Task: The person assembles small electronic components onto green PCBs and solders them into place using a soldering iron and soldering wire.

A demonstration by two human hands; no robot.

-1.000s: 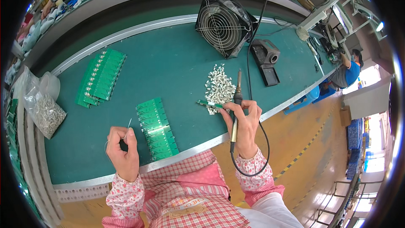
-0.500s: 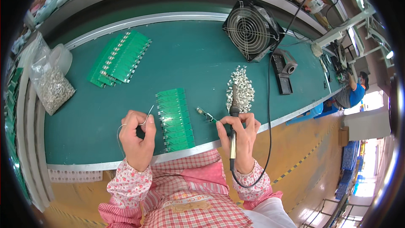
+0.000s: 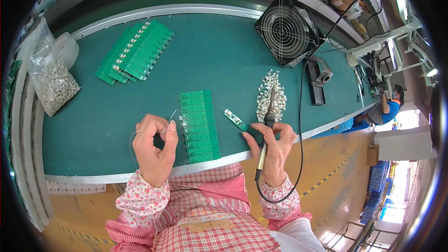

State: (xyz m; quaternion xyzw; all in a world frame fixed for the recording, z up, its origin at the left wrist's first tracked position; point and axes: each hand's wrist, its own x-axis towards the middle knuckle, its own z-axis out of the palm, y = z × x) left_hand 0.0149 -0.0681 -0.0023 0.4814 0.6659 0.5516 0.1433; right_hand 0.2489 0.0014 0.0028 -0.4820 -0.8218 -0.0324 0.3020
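Observation:
My left hand (image 3: 154,154) is closed, pinching a thin solder wire (image 3: 172,116) whose end points up past the fingertips and whose slack loops down by the wrist. In my right hand (image 3: 276,155) is a soldering iron (image 3: 269,119), its tip pointing away over a pile of small white connectors (image 3: 279,99). A small narrow green circuit board (image 3: 235,119) with parts on it lies face up, its near end at my right thumb; whether the thumb grips it I cannot tell. Between my hands lies a green circuit board panel (image 3: 199,126) with pins along its left edge.
Stacked green panels (image 3: 140,51) lie at the far left, beside a bag of small parts (image 3: 56,86) and a tape roll (image 3: 66,50). A black fan (image 3: 284,30) and an iron stand (image 3: 317,81) are at the right. The iron's cable (image 3: 301,126) hangs by my right hand.
The small board has turned from a tilted position to face up. My right fingers have shifted around the iron, which leans more to the right. The view has moved slightly.

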